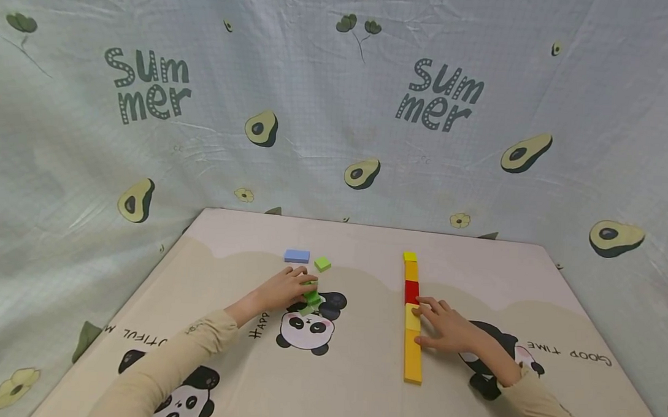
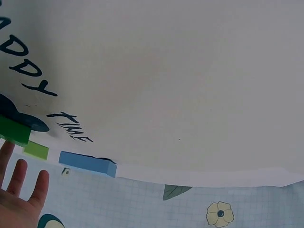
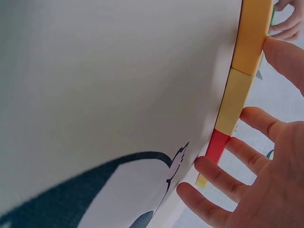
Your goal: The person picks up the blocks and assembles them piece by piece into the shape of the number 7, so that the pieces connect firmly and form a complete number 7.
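Pinching a green block (image 1: 311, 298) is the left hand (image 1: 286, 289); the right hand (image 1: 449, 329), loosely spread, touches a block row (image 1: 411, 323) beside it.

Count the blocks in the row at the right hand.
5 visible, from far to near: a small yellow block, an amber block, a red block, a pale yellow block and an orange block. The right hand may hide a seam.

A pale curtain (image 1: 311, 79) with avocados (image 1: 261, 128) and "Summer" lettering (image 1: 440, 95) hangs behind a tabletop (image 1: 361, 381) printed with pandas (image 1: 306, 331).
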Motion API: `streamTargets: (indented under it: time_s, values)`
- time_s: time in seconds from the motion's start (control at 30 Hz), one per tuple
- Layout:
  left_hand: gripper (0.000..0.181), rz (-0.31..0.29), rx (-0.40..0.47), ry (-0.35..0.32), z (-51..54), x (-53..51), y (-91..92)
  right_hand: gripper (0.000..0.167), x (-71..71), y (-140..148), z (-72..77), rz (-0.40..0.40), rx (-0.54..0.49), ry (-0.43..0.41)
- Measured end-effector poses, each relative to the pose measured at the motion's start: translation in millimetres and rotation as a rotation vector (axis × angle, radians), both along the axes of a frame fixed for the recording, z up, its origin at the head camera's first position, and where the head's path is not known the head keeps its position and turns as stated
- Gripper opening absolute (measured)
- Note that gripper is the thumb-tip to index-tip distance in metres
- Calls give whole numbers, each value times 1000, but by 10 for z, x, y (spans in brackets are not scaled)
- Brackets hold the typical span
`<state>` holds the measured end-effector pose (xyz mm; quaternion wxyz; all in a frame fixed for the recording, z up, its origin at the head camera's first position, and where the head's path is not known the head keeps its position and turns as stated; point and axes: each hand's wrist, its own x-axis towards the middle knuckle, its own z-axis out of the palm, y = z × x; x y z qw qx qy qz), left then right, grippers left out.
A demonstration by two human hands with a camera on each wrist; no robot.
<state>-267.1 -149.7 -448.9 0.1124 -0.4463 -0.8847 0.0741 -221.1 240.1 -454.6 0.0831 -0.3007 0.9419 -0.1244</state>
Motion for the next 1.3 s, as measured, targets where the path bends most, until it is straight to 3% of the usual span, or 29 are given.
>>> streamTargets:
  time_s: [0.53,0.9,1.03,1.3]
  values:
    - [27,-39,22,44,-37,25,-9,58,15,-3,-7,3,9,15]
    - [20,-137,155,78,-94,-6,-47,56,16,-27,8,24,7,11]
    - [20,-108,139,54,-22,4,34,55,22,-28,25,14,6,16]
    - [21,-86,78,60,6,-75,163,55,24,-24,49,14,3,14]
